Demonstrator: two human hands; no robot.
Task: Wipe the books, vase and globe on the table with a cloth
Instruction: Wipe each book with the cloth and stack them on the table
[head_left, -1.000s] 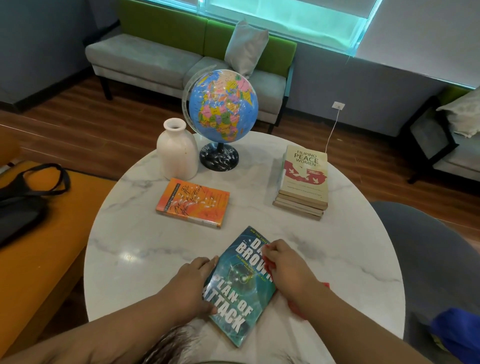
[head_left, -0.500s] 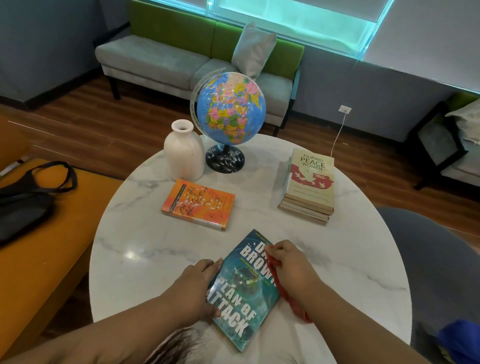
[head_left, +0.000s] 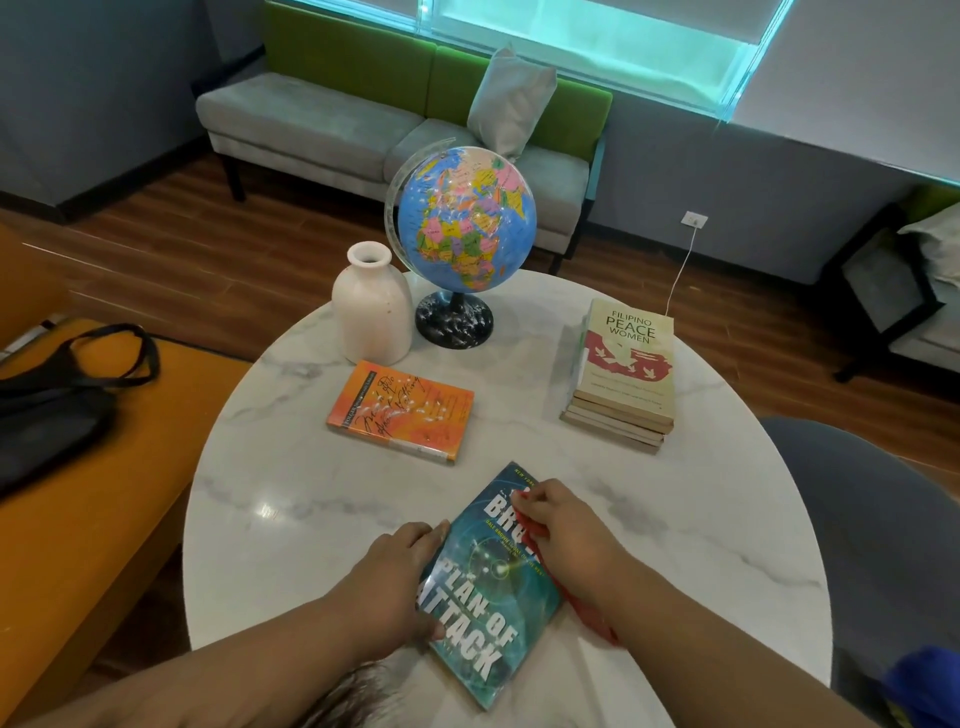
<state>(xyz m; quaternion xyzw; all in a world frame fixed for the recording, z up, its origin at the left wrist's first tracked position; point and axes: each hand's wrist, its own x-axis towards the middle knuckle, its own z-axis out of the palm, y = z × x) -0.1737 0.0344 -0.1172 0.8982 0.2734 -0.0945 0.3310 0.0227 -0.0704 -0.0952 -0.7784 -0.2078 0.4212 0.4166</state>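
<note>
A: Your right hand (head_left: 566, 535) has its fingers curled round the red cloth (head_left: 597, 621), which is bunched under the palm. The hand presses on the upper right part of the blue book (head_left: 488, 592). A tail of cloth trails off the book's right side onto the table (head_left: 701, 519).

B: And your left hand (head_left: 395, 577) holds that book by its left edge, fingers near the top corner and thumb near the bottom. The book lies at a slant at the near side of the table, right in front of you. That brace is worth having, since a glossy cover on a smooth top will probably slide.

A: Agreed. So wipe along the length of the cover in long, overlapping strokes, corner to corner, rather than in little dabs. Flatten the cloth a bit so that more of it meets the cover.

B: Mind the near end. It seems to sit close to the table's rim, so press down, not outward. I'd do the edges and spine too, then turn it over.

A: Neither hand touches the rest. The orange book (head_left: 402, 410) lies mid-table and the stack of books (head_left: 623, 374) is to the right. The vase (head_left: 371, 306) and globe (head_left: 467, 218) stand side by side at the far edge.
</note>
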